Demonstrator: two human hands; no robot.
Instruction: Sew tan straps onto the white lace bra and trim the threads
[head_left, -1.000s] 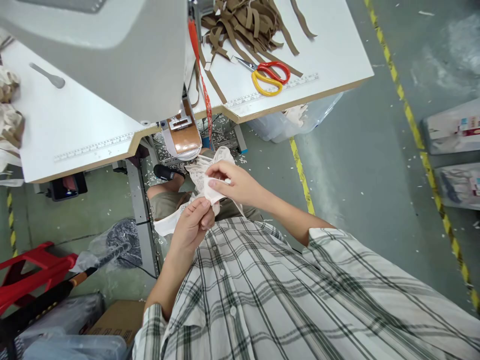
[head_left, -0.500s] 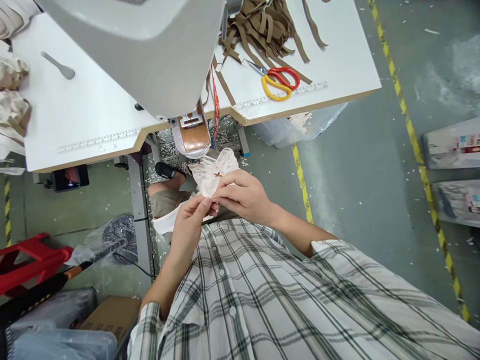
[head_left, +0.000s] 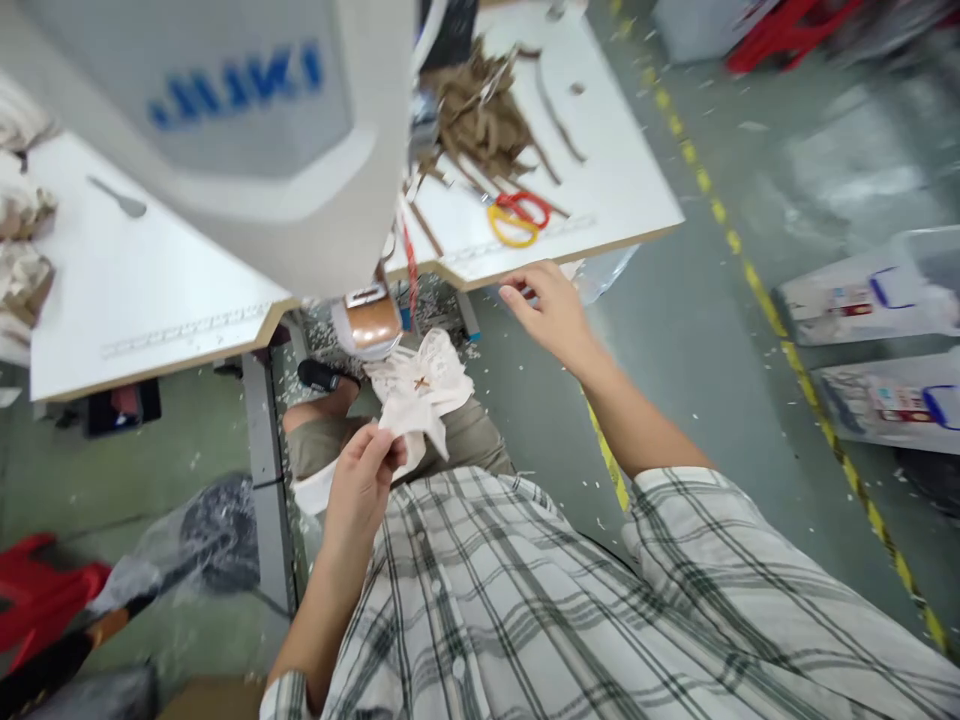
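Observation:
My left hand (head_left: 365, 482) pinches a small piece of white lace fabric (head_left: 420, 391) with a tiny brown bow on it, held over my lap just below the sewing machine's copper-coloured foot (head_left: 373, 322). My right hand (head_left: 550, 306) is stretched out to the right with fingers apart and nothing in it, close to the front edge of the white worktable (head_left: 615, 200). Red and yellow scissors (head_left: 517, 216) lie on the table just beyond that hand, beside a pile of brown straps (head_left: 480, 125).
The big white sewing machine head (head_left: 225, 130) overhangs the table. A clear plastic bin (head_left: 604, 275) sits under the table's right end. Yellow floor tape (head_left: 757, 290) runs along the right. Packaged goods (head_left: 862, 300) lie on the floor. Cream fabric pieces (head_left: 22, 240) sit far left.
My right hand let go of the lace piece and swung out to the right toward the table edge. My left hand keeps the lace. My head tilted up and the view blurred.

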